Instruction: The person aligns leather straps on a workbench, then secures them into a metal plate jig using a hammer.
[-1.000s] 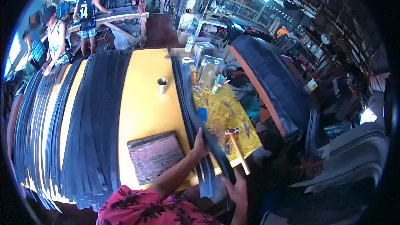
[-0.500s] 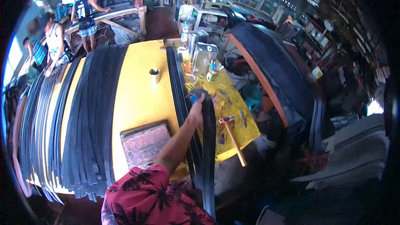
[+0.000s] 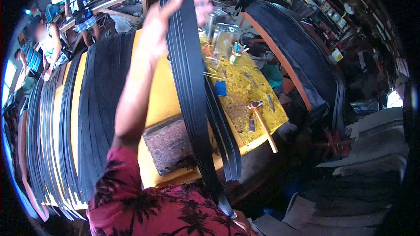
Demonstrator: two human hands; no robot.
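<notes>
- Pinching a bundle of black strips between thumb and fingers, the left hand is clamped on it high up; the fingers lie partly behind the strips, and their tips are blurred.
- Above the grip, the strips run out of view at the top edge, so their upper end cannot be seen.
- Far below the grip, they narrow across the shirt to the right hand, which is nearly all cut off; whether it is closed on them I cannot tell.
- Below the grip, the bundle covers the right part of a worn wooden block on the yellow table.
- Just behind the held bundle, a second bundle lies over the table edge, its upper part hidden.
- Right of the grip, metal tins stand close by, the fingers overlapping them; lower down lies a hammer, in full view.
</notes>
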